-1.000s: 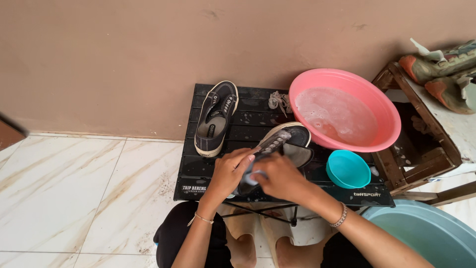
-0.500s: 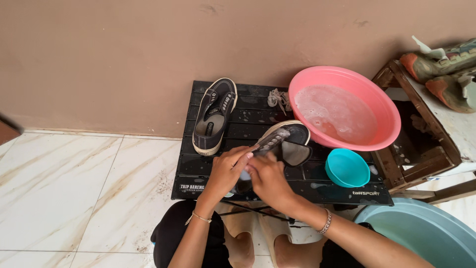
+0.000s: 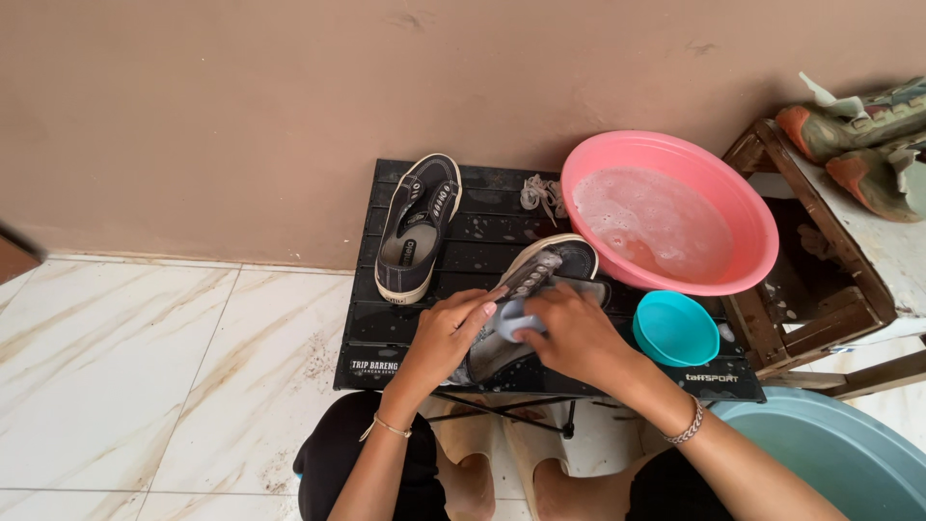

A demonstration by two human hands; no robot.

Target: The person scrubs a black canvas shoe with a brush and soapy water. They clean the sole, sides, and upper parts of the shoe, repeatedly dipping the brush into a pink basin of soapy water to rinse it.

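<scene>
On the black table (image 3: 386,333) in front of you lies the shoe (image 3: 540,289) you are working on, toe towards the pink basin (image 3: 743,207), wet and soapy; your left hand (image 3: 446,333) is closed around its heel end, steadying it, and your right hand (image 3: 571,333) is curled over a small pale brush or pad (image 3: 509,320) pressed on the upper, though what exactly it grips is partly hidden; the canvas looks soft and will give under pressure, the rubber sole stiff, so hold by the sole edge or heel, where suds are less likely to make it slip; it looks light, somewhat heavier for being soaked. Second shoe (image 3: 418,230) lies well apart to the left, opening up; a bundle of laces (image 3: 542,193) sits near the wall, beside the basin; the basin holds foamy water and overhangs the table's right end; a teal bowl (image 3: 675,328) stands just beside your right wrist, close enough to knock; a grey-blue tub (image 3: 839,453) is at lower right, and a wooden stand (image 3: 820,318) with worn shoes (image 3: 858,116) on top lies beyond the basin.
</scene>
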